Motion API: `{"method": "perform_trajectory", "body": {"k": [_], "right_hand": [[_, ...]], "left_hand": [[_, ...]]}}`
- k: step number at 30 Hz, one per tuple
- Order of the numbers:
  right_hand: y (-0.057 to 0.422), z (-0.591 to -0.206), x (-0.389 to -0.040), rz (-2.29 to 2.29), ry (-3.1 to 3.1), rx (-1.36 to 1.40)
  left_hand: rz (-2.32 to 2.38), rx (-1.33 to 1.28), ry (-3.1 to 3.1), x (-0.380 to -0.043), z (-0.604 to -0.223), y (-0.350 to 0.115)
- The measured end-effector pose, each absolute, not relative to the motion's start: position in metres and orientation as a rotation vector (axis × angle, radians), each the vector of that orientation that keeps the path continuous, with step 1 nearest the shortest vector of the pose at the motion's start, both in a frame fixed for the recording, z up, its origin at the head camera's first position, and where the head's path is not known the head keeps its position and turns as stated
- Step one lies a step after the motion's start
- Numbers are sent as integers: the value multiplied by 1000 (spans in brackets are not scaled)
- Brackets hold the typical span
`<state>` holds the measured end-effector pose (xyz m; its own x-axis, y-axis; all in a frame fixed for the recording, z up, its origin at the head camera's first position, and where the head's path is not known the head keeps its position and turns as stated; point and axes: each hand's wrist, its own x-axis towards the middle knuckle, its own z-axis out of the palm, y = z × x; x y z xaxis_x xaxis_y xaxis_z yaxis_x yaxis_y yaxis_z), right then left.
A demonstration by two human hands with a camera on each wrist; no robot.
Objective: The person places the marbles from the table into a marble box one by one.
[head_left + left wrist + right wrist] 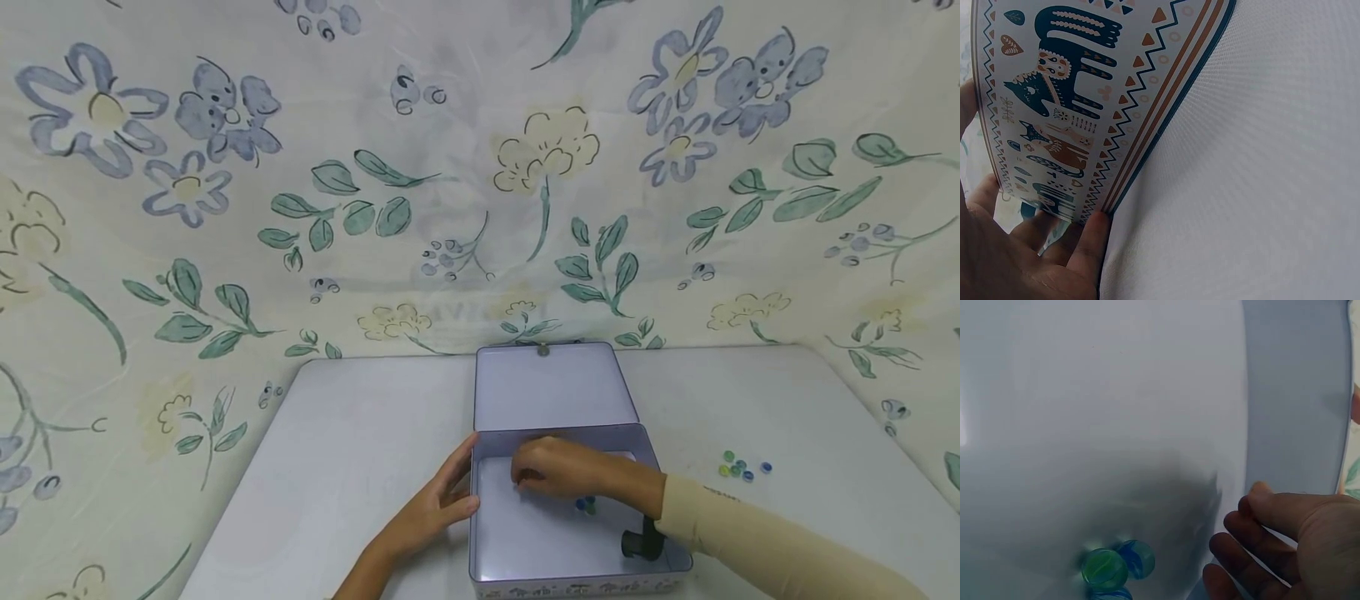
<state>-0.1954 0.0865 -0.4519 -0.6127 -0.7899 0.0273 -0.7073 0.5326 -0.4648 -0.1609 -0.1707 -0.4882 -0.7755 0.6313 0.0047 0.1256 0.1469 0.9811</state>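
Touching the outer wall of the box (pixel 517 542) with the left hand (pixel 427 508), spread just left of it. Holding the right hand (pixel 558 468) half curled inside, thumb near forefinger, with anything pinched impossible to tell, and with marbles (pixel 1105 570) just beside it.

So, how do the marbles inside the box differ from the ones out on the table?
Place: the boxed marbles sit on the floor of the box; the loose marbles lie on the table, to the box's right.
Number: three boxed marbles show; the loose marbles are more numerous.
Spread: the boxed marbles bunch together; the loose marbles scatter more, one blue one sitting apart.
Shared: both groups are small, with greens and blues.
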Motion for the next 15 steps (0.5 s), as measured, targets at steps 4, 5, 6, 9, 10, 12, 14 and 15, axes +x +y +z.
{"method": "perform_trajectory", "body": {"k": [4,5,6,9,10,12,14,15], "right_hand": [[86,-453,-194,-616,2590,-1296],[86,-453,-194,-610,2591,-1294],[86,-453,-194,-602,2592,-1293],[87,-454,-194,-582,2594,-1293],[87,-454,-194,-577,2595,-1295],[88,-454,-193,-567,2597,-1301],[88,-455,-192,-553,2599,-1304],[88,-455,-191,-548,2598,-1305]], "left_hand": [[1667,721,2021,-161,-489,-171],[1667,721,2023,-161,-489,-171],[1668,720,2023,-161,-489,-171],[1666,719,2026,-161,-489,-171],[1666,717,2027,-161,-489,-171],[1667,717,2030,-160,-488,-171],[1669,715,2030,-160,-488,-171],[1670,713,2029,-159,-488,-171]]}}
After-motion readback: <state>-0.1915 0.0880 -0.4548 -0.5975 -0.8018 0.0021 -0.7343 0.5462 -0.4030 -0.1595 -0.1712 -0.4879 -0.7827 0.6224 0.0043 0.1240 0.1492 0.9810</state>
